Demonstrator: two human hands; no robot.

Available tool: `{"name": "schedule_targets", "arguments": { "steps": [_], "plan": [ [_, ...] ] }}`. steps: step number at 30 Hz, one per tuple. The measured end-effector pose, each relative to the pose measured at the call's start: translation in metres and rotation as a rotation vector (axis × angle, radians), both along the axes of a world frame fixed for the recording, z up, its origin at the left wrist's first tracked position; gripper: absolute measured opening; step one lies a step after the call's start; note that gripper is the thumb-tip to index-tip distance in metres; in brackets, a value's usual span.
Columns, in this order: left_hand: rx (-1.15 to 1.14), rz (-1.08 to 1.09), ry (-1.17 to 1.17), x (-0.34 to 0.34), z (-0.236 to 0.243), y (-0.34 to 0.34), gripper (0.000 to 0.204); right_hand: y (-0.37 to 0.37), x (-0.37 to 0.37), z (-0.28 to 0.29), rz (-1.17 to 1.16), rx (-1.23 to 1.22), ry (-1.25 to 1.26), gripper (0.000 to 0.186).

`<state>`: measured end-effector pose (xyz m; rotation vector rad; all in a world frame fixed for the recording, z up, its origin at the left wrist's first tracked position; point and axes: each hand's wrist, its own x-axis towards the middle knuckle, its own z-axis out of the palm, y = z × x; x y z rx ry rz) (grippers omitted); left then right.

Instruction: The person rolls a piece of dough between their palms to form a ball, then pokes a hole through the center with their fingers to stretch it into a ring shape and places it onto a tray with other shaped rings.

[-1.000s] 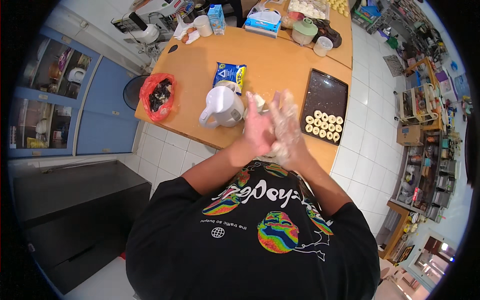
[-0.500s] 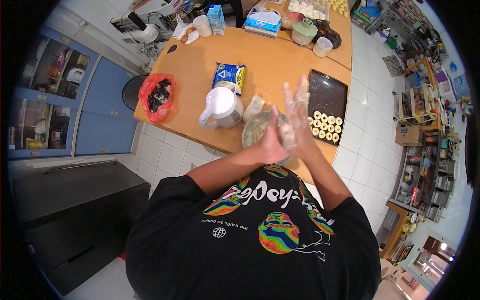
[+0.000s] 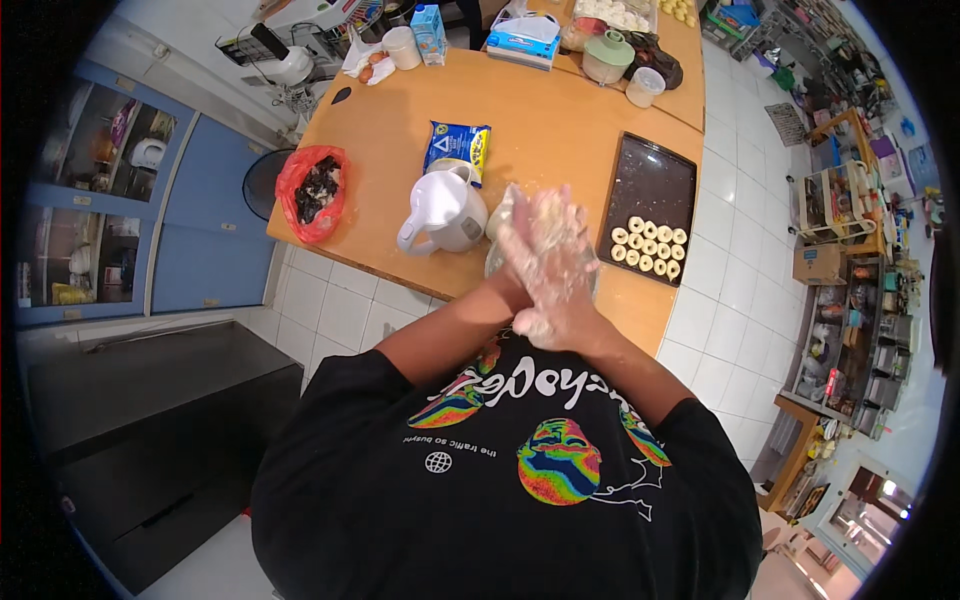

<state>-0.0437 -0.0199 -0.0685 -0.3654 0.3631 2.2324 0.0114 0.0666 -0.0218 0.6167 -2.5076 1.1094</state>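
Note:
My left hand [image 3: 522, 245] and my right hand [image 3: 565, 295] are pressed palm to palm in thin clear gloves smeared with pale dough. They hover over the near edge of the wooden table [image 3: 560, 110], closed on a lump of dough that is mostly hidden between them. A bowl [image 3: 494, 262] peeks out under them. Just right lies a dark baking tray [image 3: 650, 180] with several small dough rounds [image 3: 650, 247] in rows at its near end. A white jug [image 3: 440, 212] stands just left of the hands.
Behind the jug lies a blue and yellow packet [image 3: 457, 148], with a red bag [image 3: 315, 190] of dark stuff at the table's left corner. A carton [image 3: 430, 30], a tissue box [image 3: 525, 40] and a green-lidded tub [image 3: 607, 55] stand at the back. Blue cabinets [image 3: 190, 240] stand on the left.
My palms have slid over each other. The fingers spread toward the tray half a second ago are now laid together, and the hands have shifted slightly left.

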Motion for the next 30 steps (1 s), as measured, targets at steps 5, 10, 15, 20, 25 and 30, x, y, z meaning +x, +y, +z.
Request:
{"name": "schedule_targets", "arguments": {
  "steps": [5,10,15,20,25,30],
  "plan": [
    [0.091,-0.065,0.047,0.014,0.004,-0.002,0.106,0.030,-0.011,-0.004,-0.019,0.092,-0.093,0.084],
    [0.299,-0.011,0.325,0.020,0.007,0.003,0.108,0.020,-0.007,0.040,-0.018,0.105,-0.014,0.088],
    [0.581,-0.013,0.030,-0.004,-0.007,-0.023,0.104,0.058,-0.004,0.054,-0.183,-0.125,0.226,0.078],
    [0.209,0.220,0.060,-0.008,-0.048,-0.069,0.105,0.090,0.014,-0.031,-0.495,-0.404,-0.356,0.047],
    [0.009,0.279,0.009,0.000,-0.063,-0.093,0.106,0.078,0.022,-0.161,-0.366,0.095,-0.533,0.047],
    [-0.027,0.287,0.051,0.002,-0.063,-0.099,0.103,0.028,-0.015,-0.175,-0.202,0.727,-0.801,0.064]
  ]
}}
